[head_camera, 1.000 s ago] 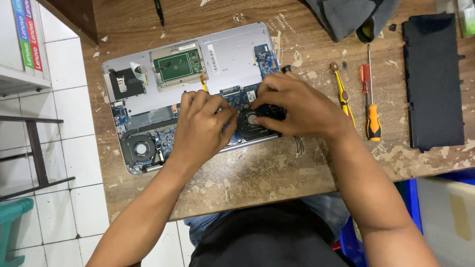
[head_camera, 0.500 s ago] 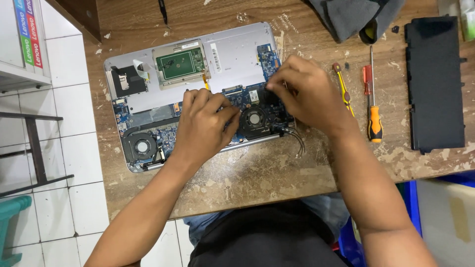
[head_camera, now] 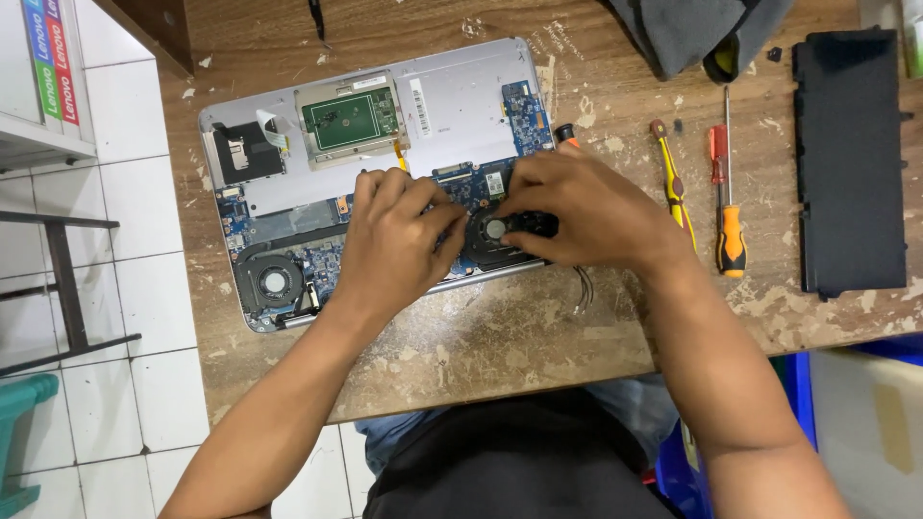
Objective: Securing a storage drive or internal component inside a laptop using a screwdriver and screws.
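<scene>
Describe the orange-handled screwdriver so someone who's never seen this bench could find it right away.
Start at the opened laptop on the worn wooden table, then look past the right hand. Two screwdrivers lie there side by side; it is the one nearer the flat black panel, with the thick orange-and-black grip, not the slim yellow one.

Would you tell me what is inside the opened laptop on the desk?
Inside the opened laptop are a blue circuit board, a green board and two black fans. The left hand and right hand cover the board's middle.
</scene>
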